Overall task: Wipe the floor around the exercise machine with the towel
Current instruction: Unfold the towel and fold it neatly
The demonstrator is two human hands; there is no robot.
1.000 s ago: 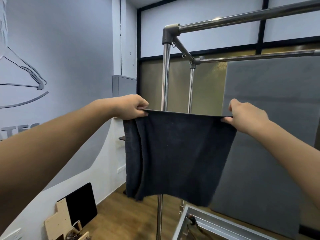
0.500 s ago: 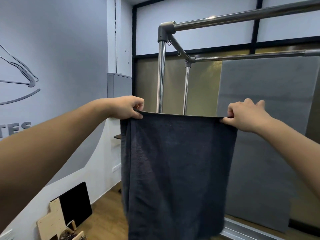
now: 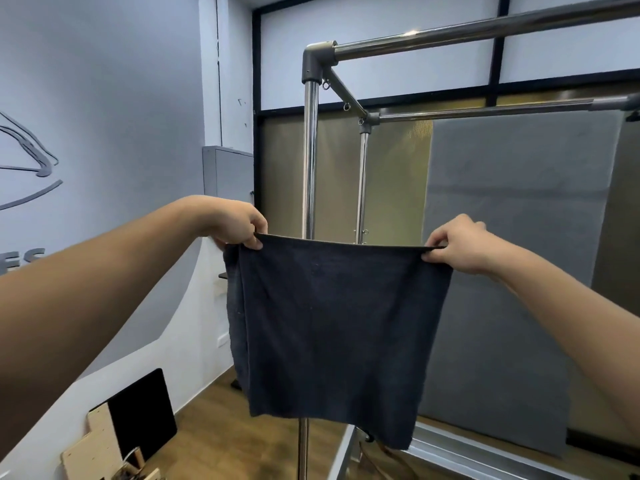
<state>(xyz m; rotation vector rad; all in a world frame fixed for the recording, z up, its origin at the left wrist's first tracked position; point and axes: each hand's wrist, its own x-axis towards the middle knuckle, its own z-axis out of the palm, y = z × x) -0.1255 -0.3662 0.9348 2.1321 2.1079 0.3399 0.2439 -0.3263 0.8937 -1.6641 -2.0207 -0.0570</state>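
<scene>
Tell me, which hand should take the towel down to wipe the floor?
Probably the left hand. Both hands pinch the dark towel by its top corners, but the bare wooden floor shows on the left, while the right hand hangs over the machine's metal frame.

Both arms reach straight out in front, about chest high. The left hand (image 3: 239, 221) pinches the top left corner of the towel (image 3: 332, 327), fingers curled down over the edge. The right hand (image 3: 460, 245) pinches the top right corner, knuckles up. The hands are well apart, level with each other.
</scene>
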